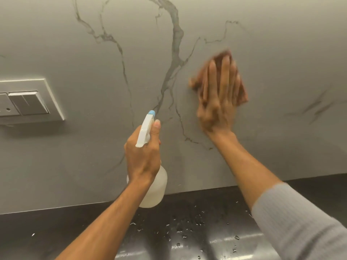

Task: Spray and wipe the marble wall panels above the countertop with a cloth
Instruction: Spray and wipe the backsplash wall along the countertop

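Observation:
The grey marble wall panel (262, 44) with dark veins fills the upper view. My right hand (218, 98) lies flat against it, fingers spread, pressing an orange-brown cloth (243, 91) to the wall; hand and cloth are blurred. My left hand (142, 156) grips the neck of a translucent white spray bottle (156, 188) with a white trigger head and blue nozzle (151, 113). The nozzle points up at the wall, left of the cloth, and my index finger rests by the trigger.
A white switch and socket plate (28, 99) sits on the wall at the left. Below runs a black countertop (56, 231) with water drops (187, 228) scattered on it. A grey ribbed sleeve (300, 222) covers my right upper forearm.

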